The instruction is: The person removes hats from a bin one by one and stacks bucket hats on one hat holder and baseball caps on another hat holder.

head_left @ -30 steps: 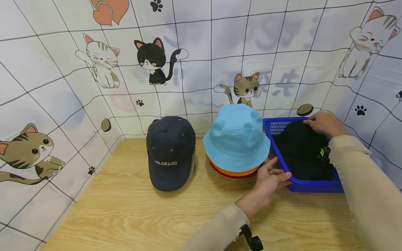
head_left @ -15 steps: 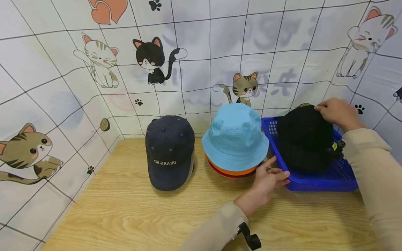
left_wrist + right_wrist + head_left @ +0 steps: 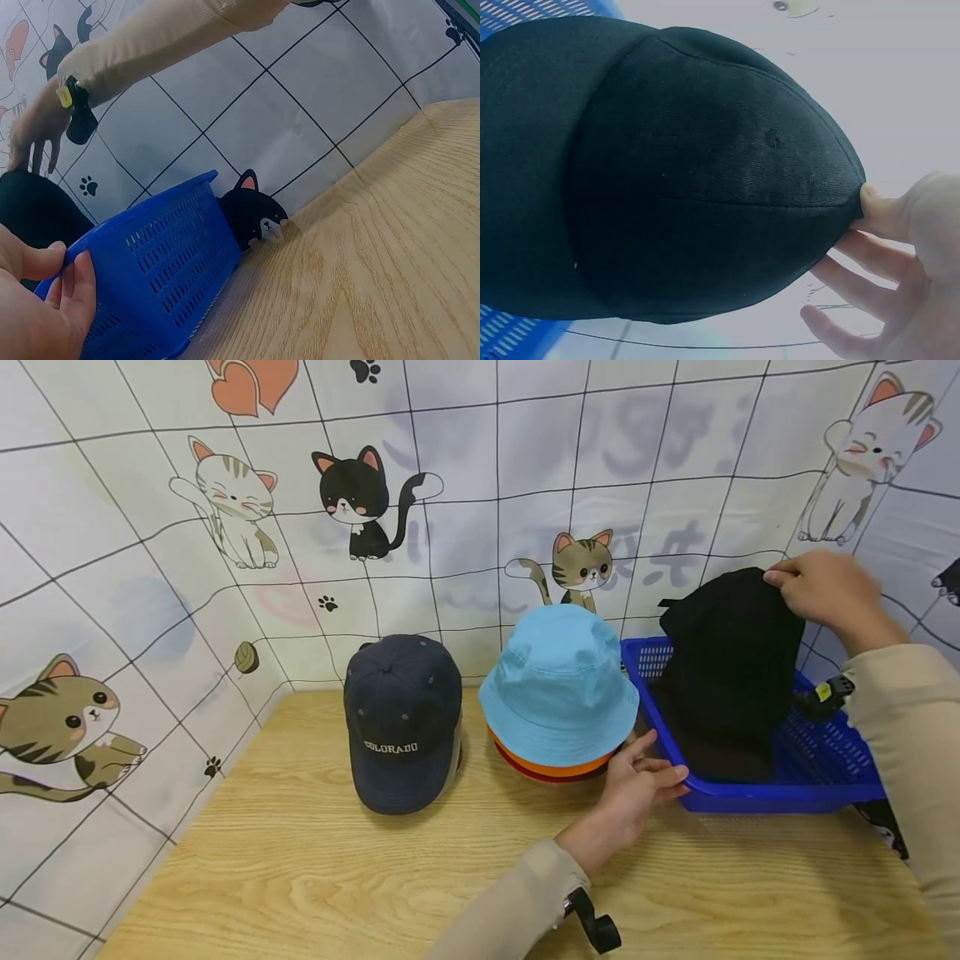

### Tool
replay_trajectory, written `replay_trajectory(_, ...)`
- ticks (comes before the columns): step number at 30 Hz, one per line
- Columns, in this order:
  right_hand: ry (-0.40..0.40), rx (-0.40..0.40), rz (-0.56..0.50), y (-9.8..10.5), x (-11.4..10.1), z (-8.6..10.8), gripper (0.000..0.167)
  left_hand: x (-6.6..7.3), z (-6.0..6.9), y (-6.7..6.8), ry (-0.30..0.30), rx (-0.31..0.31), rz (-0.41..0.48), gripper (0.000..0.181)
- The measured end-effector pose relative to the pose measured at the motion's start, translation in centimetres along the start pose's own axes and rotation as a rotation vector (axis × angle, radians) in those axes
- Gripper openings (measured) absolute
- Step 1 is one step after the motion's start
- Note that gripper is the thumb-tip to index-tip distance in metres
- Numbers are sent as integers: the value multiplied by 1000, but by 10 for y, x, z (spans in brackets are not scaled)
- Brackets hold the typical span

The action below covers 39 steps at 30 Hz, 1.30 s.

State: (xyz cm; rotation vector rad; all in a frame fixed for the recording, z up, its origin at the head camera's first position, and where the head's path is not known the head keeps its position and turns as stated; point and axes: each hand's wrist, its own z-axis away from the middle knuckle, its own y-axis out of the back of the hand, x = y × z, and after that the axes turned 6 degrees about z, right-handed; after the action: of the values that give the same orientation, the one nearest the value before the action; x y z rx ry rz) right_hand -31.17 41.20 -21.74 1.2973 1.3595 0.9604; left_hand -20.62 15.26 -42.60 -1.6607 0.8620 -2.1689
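A black baseball cap hangs by the top of its crown from my right hand. In the right wrist view that hand pinches the crown's tip between thumb and fingers, and the brim points away from it. The lower part of the cap is still inside a blue plastic basket. At the basket's near left corner my left hand grips the rim; in the left wrist view its thumb lies on one side of the rim and its fingers on the other.
Left of the basket stand stacked bucket hats, a light blue one over an orange one and a red one. Farther left a navy cap lettered COLORADO sits on the wooden table. A cat-print sheet hangs behind.
My right hand has risen and moved right, lifting the black cap's crown above the basket rim. The left hand keeps its grip on the basket corner.
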Motion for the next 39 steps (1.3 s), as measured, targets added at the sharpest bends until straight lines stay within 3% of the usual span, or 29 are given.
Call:
replay_trajectory(6,-19,40,5,16,-13,8,64,2,-1,1,8,-15,-9,59)
replay_trajectory(14,-61,110,42,35,-38,24,64,17,3,3,104,-133,-76,63)
replay_trajectory(17,-57,169,34,44,-48,33,61,26,15,0,107,-116,-199,63)
replay_trajectory(20,-43,249,14,51,-61,44,59,39,33,-2,105,-112,-411,61)
replay_trajectory(23,-19,339,-19,60,-75,58,56,59,54,4,109,-219,-575,59)
replay_trajectory(25,-1,395,-42,65,-86,68,54,74,66,13,105,-330,-582,60)
replay_trajectory(28,38,482,-59,73,-102,82,51,98,79,27,52,-462,-522,63)
replay_trajectory(30,67,535,-63,78,-112,91,49,114,86,36,-5,-498,-486,62)
replay_trajectory(34,146,628,-60,86,-130,105,45,143,97,52,-135,-495,-483,58)
replay_trajectory(39,246,701,-87,89,-152,121,40,176,109,66,-245,-498,-518,51)
